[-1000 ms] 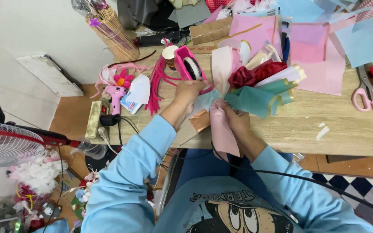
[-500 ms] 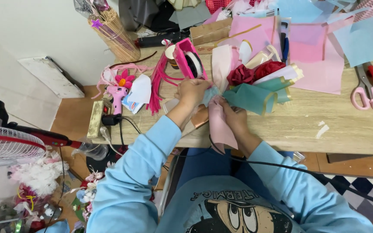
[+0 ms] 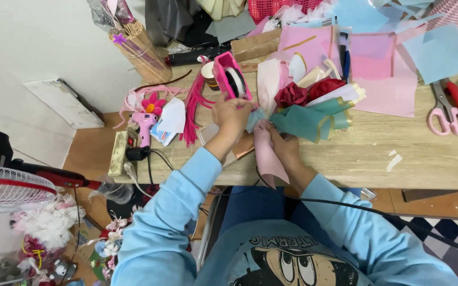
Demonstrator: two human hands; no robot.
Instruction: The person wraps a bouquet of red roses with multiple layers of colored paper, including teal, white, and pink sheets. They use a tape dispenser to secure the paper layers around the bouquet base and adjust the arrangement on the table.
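Over the last second the left hand [image 3: 232, 115] has moved up from the surface edge to the pink tape dispenser [image 3: 230, 80], its fingers now curled at the dispenser's lower end, apparently after tape. The right hand [image 3: 283, 148] has stayed put, closed around the pale pink wrapping paper [image 3: 267, 157], which hangs in a soft cone over the wooden surface [image 3: 377, 159]'s near edge. Just beyond lie the teal paper [image 3: 306, 119] and a red fabric rose [image 3: 291, 96]; pink scissors [image 3: 443, 114] rest well to the right.
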